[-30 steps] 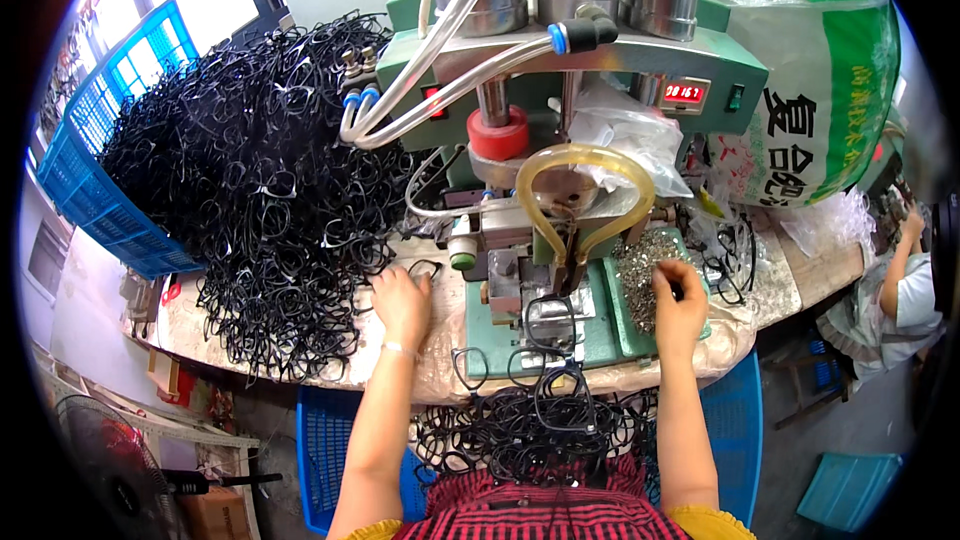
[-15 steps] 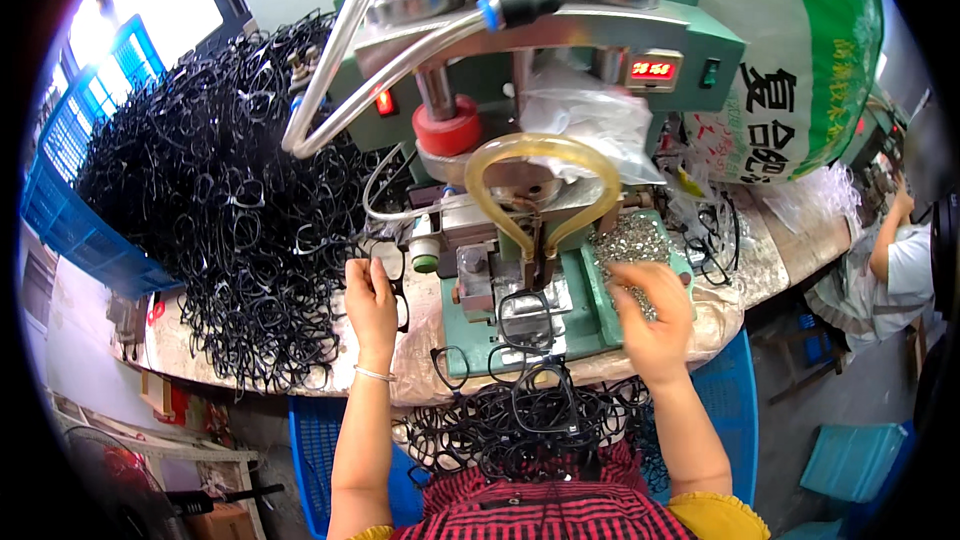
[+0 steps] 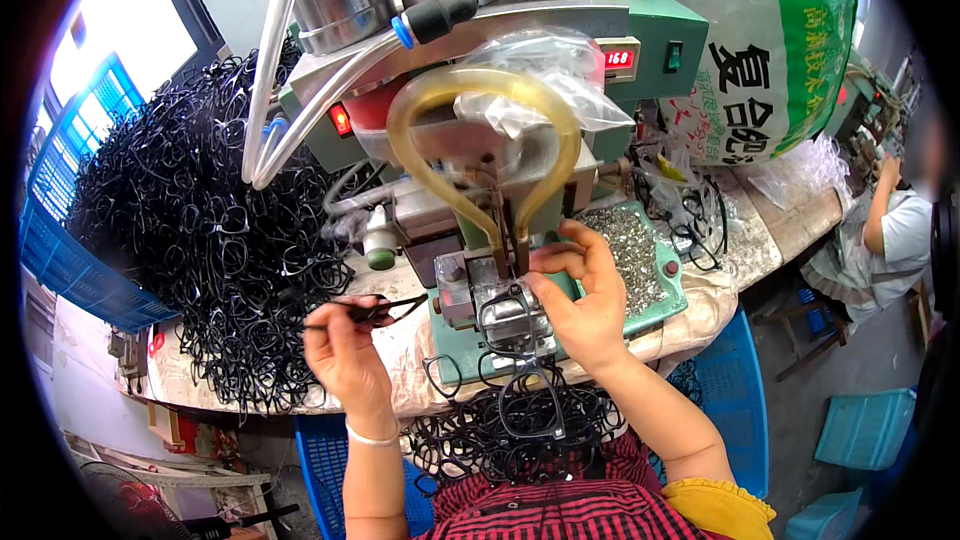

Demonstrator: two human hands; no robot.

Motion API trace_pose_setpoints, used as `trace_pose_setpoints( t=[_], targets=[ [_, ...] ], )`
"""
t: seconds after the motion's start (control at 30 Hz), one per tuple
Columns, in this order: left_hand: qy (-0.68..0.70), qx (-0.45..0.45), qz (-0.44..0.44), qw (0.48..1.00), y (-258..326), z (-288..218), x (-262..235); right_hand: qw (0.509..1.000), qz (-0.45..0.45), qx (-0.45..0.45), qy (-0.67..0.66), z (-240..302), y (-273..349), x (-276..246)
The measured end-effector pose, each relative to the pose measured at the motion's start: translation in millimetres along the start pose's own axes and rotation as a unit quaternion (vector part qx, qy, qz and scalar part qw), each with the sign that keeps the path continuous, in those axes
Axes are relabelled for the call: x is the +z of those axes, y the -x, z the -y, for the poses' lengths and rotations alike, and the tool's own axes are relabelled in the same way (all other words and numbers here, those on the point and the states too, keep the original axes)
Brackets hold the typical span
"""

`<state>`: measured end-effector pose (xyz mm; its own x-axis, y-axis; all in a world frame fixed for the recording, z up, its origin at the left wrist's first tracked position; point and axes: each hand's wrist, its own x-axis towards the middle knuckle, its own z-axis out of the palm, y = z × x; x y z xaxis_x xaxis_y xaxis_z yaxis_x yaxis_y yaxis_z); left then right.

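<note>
My left hand (image 3: 345,355) is closed on a black glasses frame (image 3: 388,311), held in a pinch left of the green machine base (image 3: 455,370). Another black glasses frame (image 3: 507,332) sits at the metal fixture (image 3: 468,292), under the two tips of a looped yellowish tube (image 3: 566,140). Fingers bent and drawn together, my right hand (image 3: 590,305) reaches in at the right of those tips. What its fingertips hold, if anything, is too small to make out. Beside that hand is a green tray (image 3: 672,292) of small shiny metal pieces (image 3: 635,255).
A big heap of black glasses frames (image 3: 190,200) fills the left, against a blue basket (image 3: 60,195). More frames (image 3: 470,435) lie at my lap over a blue crate (image 3: 735,400). A white-green sack (image 3: 760,60) stands behind right. A person (image 3: 885,230) sits far right.
My right hand has moved from the metal-piece tray leftward to the fixture under the tube tips. The left hand has lowered slightly and turned its glasses frame. The view has shifted.
</note>
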<state>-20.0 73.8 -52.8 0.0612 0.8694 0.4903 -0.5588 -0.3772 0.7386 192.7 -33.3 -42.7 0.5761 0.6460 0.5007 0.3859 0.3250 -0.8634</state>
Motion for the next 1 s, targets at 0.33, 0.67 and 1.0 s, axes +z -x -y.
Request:
trace_pose_setpoints(
  t=[0.33, 0.67, 1.0],
  targets=[
    [-0.136, 0.18, 0.205, 0.952, -24, -37, 52, 0.961, 0.059, 0.155, -0.22, 40, 10, 1],
    [-0.261, 0.292, 0.439, 0.809, 11, -7, 61, 0.89, -0.006, -0.007, 0.456, -67, 8, -90],
    [-0.278, 0.275, 0.416, 0.821, 21, -6, 54, 0.865, 0.075, -0.114, 0.483, -76, -1, -63]
  ],
)
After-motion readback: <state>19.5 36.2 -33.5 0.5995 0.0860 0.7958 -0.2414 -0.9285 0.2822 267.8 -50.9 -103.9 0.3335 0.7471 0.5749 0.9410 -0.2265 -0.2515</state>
